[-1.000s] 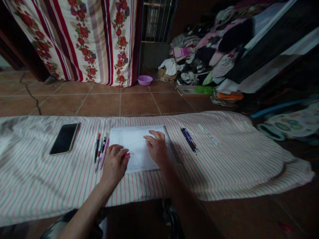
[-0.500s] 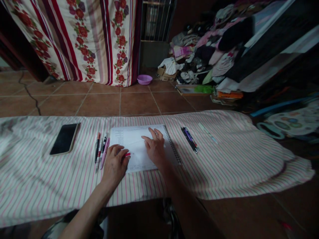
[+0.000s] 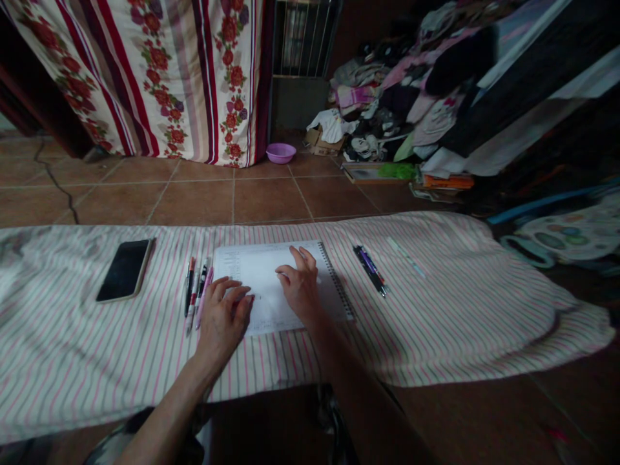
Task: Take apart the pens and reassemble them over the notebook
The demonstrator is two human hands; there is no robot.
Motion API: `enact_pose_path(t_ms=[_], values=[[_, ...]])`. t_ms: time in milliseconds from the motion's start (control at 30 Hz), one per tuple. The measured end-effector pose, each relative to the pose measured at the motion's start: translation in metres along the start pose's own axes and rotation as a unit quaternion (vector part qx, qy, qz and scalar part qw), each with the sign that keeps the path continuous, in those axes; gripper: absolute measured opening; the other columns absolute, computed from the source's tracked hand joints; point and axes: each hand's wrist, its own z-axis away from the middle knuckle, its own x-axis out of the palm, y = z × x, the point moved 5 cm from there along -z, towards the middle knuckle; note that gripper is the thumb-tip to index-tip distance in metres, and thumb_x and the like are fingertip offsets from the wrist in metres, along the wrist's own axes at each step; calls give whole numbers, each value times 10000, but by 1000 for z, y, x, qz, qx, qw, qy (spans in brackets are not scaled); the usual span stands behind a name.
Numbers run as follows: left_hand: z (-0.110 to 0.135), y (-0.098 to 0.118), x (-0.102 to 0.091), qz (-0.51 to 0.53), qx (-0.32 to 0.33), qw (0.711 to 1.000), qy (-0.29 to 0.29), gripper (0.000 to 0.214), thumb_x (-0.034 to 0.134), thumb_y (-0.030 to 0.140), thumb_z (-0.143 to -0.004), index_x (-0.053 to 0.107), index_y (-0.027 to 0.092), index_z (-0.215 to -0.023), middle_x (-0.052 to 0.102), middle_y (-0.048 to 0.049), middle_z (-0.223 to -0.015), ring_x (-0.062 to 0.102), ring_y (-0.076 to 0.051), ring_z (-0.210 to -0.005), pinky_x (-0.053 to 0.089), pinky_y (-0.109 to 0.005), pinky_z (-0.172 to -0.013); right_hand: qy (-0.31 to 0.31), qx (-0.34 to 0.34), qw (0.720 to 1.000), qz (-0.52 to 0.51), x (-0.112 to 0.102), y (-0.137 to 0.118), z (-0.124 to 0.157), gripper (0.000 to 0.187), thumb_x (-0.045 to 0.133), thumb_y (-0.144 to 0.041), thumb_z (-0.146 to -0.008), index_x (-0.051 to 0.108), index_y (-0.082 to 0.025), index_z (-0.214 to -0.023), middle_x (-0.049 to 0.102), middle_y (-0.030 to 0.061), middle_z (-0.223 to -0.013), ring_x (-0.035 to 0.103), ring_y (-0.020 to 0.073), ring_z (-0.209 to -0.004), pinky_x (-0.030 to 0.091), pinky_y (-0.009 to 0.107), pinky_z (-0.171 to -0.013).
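Notebook with a spiral binding along its right edge lies flat on the surface, which is draped in a striped cloth, its pale page facing up. The left hand lies over the notebook's near left corner, its fingers bent and slightly apart; a small red thing shows at the thumb tip, mostly hidden, and I cannot tell whether it is gripped. The right hand is over the notebook's right half, with some fingers stretched toward the far edge and apart from the thumb. A small pale tip shows beside that hand, above the page; whether the fingers are clamped on it I cannot tell.

Just left of the notebook, a group of pens lies side by side, and farther left is a phone with a dark screen. Near the notebook's right side lie some dark and purple pens, with a slim pale stick beyond them. Past the notebook's far edge, on the tiled floor, a purple basin stands beside a flowered curtain
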Motion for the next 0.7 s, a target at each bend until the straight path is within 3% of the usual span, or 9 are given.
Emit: enact_pose_path(t_ms=[233,700], values=[[-1,0,-1,3,-6,1000,6,191,479,215,-848,654,153,-893,621,-87,-958,478,-254,-1044,432,-467,-913,-16,29,999,4,1,-2,-2,97,601,-130,-764,667,-198,-745,455,116,-1281,313,307,-1245,348,507,-958],[-8,3,2,-15,-12,1000,18,192,472,179,-829,656,177,-886,622,-80,-963,474,-262,-1073,417,-499,-938,8,10,1000,21,3,-3,0,116,515,-142,-819,594,-184,-745,416,111,-1311,272,286,-1273,332,484,-977]])
